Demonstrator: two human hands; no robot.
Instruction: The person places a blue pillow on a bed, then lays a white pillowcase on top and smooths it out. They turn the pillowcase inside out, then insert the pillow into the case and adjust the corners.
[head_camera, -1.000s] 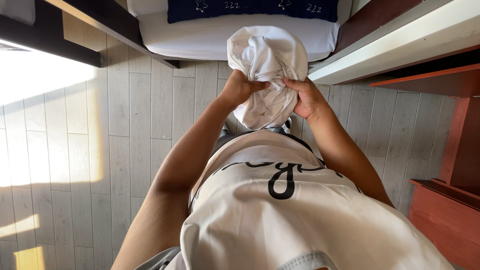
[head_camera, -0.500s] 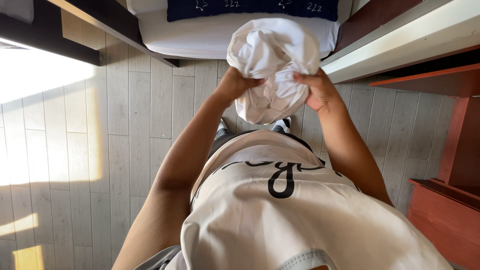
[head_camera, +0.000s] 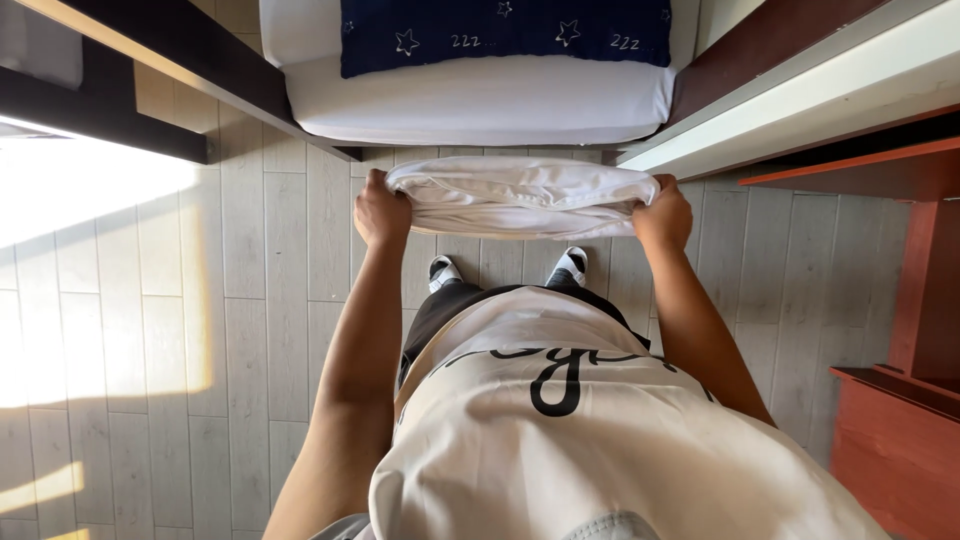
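Observation:
A white cloth (head_camera: 520, 197) is stretched flat and wide between my two hands, held out in front of me above the floor. My left hand (head_camera: 381, 211) grips its left end. Its right end is gripped by my right hand (head_camera: 663, 215). The cloth hangs just short of the foot of a bed with a white mattress (head_camera: 480, 100) and a dark blue cover with stars (head_camera: 505, 30). My feet in black and white shoes (head_camera: 570, 265) show below the cloth.
Pale wood plank floor (head_camera: 250, 300) with a bright patch of sunlight at the left. A dark shelf or frame (head_camera: 150, 50) runs along the upper left. A white and brown ledge (head_camera: 800, 80) and red-brown wooden furniture (head_camera: 900, 400) stand at the right.
The cloth was bunched up in front of me with both hands close together. My hands have moved apart and pulled it out into a wide flat band.

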